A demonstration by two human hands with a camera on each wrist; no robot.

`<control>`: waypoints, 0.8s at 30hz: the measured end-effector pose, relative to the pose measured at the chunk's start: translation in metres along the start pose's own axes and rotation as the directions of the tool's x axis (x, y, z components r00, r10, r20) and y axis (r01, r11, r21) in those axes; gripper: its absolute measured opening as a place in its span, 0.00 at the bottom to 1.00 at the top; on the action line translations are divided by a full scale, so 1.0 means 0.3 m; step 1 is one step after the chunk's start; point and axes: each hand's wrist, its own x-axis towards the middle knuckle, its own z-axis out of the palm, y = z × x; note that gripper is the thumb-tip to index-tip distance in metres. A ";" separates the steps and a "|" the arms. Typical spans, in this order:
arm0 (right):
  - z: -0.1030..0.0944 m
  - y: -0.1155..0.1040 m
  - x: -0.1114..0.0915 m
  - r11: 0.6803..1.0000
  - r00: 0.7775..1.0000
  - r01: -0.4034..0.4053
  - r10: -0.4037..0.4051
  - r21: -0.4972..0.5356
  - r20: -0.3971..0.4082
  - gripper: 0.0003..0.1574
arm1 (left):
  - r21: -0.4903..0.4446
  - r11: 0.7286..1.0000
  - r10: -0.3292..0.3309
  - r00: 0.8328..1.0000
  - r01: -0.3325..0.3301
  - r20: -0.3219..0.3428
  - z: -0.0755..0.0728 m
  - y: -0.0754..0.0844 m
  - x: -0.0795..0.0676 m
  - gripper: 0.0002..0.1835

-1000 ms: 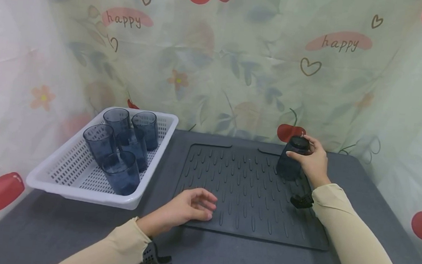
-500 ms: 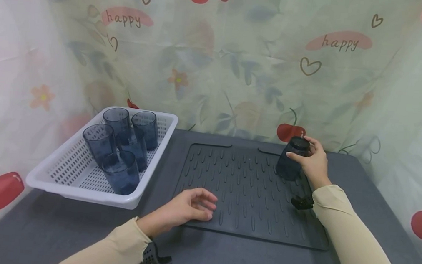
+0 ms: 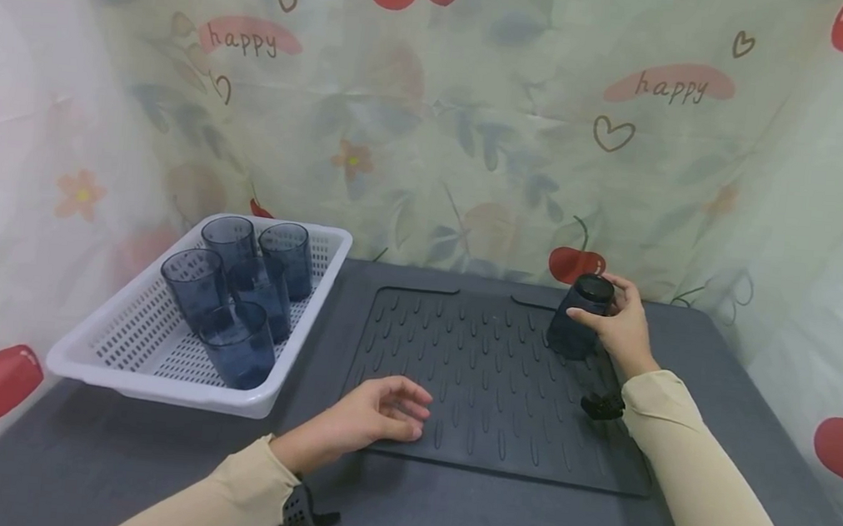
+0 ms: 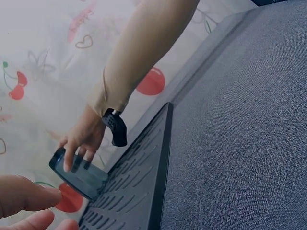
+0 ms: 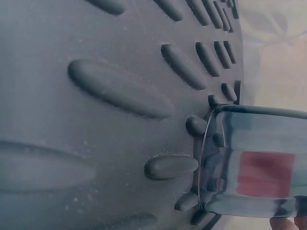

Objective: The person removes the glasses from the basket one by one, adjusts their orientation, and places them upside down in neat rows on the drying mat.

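Note:
A dark blue see-through glass (image 3: 574, 322) stands upside down at the far right of a black ribbed drying mat (image 3: 486, 386). My right hand (image 3: 625, 327) grips it near its base, thumb on the near side and fingers behind. In the right wrist view the rim of the glass (image 5: 249, 163) meets the mat's ridges, and only fingertips show at the lower right edge. Over the mat's near left corner hovers my left hand (image 3: 382, 410), fingers loosely bent with nothing in them. Part of that hand (image 4: 29, 201) shows in the left wrist view.
Left of the mat stands a white perforated basket (image 3: 102, 344) with several blue glasses (image 3: 237, 343) upright inside. A grey cloth (image 3: 459, 517) covers the table. A curtain (image 3: 433, 130) printed with cherries hangs close behind it and along both sides.
The head view has shifted very slightly. Both hands, the gripped glass and the basket keep their places.

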 end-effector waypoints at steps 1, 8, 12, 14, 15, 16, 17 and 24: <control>0.001 0.000 0.000 1.000 1.000 0.002 -0.002 0.000 0.000 0.55 | 0.000 1.000 0.001 1.000 -0.001 0.000 0.000 0.001 -0.001 0.24; 0.000 0.003 0.003 1.000 1.000 0.010 -0.009 -0.004 0.008 0.55 | 0.021 0.999 0.025 1.000 -0.025 -0.002 -0.006 0.013 -0.007 0.23; -0.002 0.011 0.010 1.000 1.000 0.006 -0.006 -0.008 0.016 0.55 | 0.041 0.998 0.044 0.999 -0.044 -0.009 -0.017 0.023 -0.012 0.24; -0.004 0.012 0.011 1.000 1.000 0.005 -0.005 -0.008 0.020 0.55 | 0.042 0.998 0.053 0.999 -0.052 -0.004 -0.024 0.028 -0.014 0.24; -0.004 0.011 0.011 1.000 1.000 0.006 -0.006 -0.011 0.022 0.55 | 0.041 0.997 0.058 0.998 -0.058 -0.003 -0.027 0.030 -0.014 0.24; -0.005 0.011 0.011 1.000 1.000 0.007 -0.006 -0.012 0.023 0.56 | 0.041 0.997 0.065 0.998 -0.065 -0.001 -0.031 0.032 -0.015 0.24; -0.006 0.008 0.010 1.000 1.000 0.007 -0.007 -0.010 0.023 0.56 | 0.040 0.997 0.069 0.998 -0.069 -0.003 -0.034 0.035 -0.016 0.24; -0.005 -0.003 0.002 1.000 1.000 0.005 -0.005 -0.014 0.019 0.56 | 0.037 0.993 0.112 0.993 -0.112 -0.024 -0.062 0.084 -0.041 0.24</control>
